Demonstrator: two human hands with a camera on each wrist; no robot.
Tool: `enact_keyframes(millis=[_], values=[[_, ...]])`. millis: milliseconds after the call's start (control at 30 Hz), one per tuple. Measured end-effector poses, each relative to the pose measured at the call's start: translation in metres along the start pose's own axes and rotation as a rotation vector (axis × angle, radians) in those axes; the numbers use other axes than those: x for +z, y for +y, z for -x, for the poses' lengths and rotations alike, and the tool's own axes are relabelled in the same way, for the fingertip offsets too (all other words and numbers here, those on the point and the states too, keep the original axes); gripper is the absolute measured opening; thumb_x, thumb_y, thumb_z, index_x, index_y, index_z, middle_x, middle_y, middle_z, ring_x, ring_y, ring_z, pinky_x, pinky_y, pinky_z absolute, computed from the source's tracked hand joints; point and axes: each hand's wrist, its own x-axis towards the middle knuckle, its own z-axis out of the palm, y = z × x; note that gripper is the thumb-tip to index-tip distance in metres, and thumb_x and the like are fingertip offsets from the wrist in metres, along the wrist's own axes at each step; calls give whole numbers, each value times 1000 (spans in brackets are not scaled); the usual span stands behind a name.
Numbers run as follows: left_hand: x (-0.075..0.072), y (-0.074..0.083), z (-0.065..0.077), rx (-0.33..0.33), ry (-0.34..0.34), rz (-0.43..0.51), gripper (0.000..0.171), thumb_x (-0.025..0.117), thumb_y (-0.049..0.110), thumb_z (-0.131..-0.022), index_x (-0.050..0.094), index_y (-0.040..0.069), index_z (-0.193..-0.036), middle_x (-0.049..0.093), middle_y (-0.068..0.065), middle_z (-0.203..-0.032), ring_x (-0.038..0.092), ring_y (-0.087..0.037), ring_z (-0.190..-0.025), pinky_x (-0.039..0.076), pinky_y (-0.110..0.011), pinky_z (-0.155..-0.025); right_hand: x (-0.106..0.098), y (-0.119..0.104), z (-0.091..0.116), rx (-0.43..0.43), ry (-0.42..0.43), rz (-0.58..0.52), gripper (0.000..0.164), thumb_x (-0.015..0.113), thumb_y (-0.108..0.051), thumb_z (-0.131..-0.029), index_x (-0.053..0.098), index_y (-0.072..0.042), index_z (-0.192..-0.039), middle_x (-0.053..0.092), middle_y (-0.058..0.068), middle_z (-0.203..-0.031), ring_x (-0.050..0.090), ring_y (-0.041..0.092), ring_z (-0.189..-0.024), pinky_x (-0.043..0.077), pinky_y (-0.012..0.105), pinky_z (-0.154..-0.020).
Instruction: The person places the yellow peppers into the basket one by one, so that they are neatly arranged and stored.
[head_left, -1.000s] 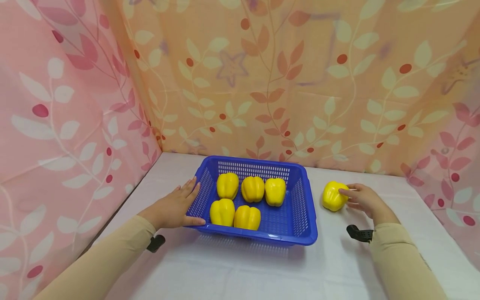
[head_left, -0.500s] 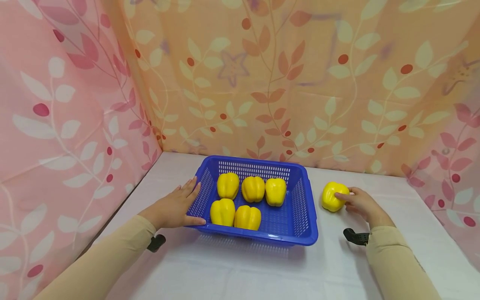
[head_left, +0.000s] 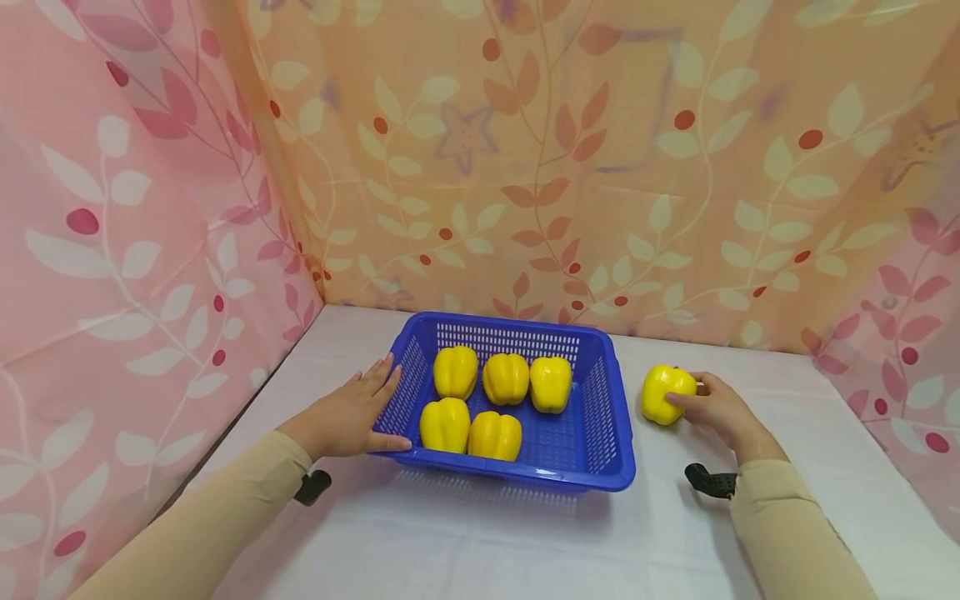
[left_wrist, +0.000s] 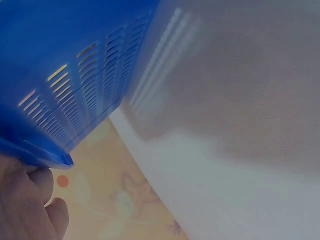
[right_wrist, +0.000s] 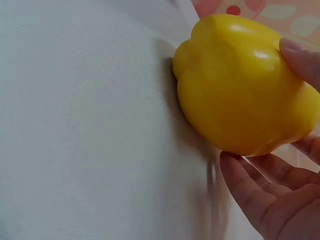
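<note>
My right hand (head_left: 723, 415) holds a yellow bell pepper (head_left: 666, 395) at the right of the table, thumb on the near side. In the right wrist view the thumb (right_wrist: 302, 60) lies against the bell pepper (right_wrist: 240, 85), and fingertips (right_wrist: 231, 162) touch its opposite side. Its base seems close to the cloth; I cannot tell whether it touches. My left hand (head_left: 345, 414) rests with spread, straight fingers on the left rim of a blue plastic basket (head_left: 525, 477), its thumb along the front rim. Several yellow bell peppers (head_left: 506, 379) lie inside the basket.
A white cloth (head_left: 480, 550) covers the table. Floral curtains (head_left: 540, 167) stand behind and at both sides. Black wrist mounts (head_left: 708, 481) stick out below the sleeves. The basket's slotted wall (left_wrist: 75, 85) fills the upper left of the left wrist view.
My right hand has closed from loosely beside the bell pepper to gripping it, shifting slightly left with the pepper turning a little. The left hand and basket have stayed in place.
</note>
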Motion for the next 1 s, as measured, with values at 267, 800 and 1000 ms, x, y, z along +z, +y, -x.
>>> enact_keyframes(millis=[267, 800, 1000], values=[[-1, 0, 0, 4, 4, 0, 115, 39, 83, -67, 13, 3, -146, -1, -16, -153, 2, -31, -140, 12, -51, -110, 3, -2, 4, -32, 14, -18, 90, 71, -44, -76, 24, 1, -138, 21, 32, -139, 46, 39, -109, 48, 40, -89], [2, -2, -1, 4, 8, -8, 116, 36, 85, -66, 12, 3, -146, -1, -16, -153, 1, -31, -140, 11, -51, -110, -9, -20, 8, -140, 33, 50, 90, 70, -44, -77, 24, 4, -138, 21, 34, -138, 42, 44, -113, 50, 38, -86], [1, -1, 0, 3, 4, -3, 115, 38, 83, -67, 12, 3, -146, 0, -16, -153, 1, -31, -140, 11, -51, -110, -14, -26, 12, -185, 37, 74, 88, 69, -43, -79, 24, 6, -138, 23, 34, -135, 46, 42, -109, 51, 36, -84]])
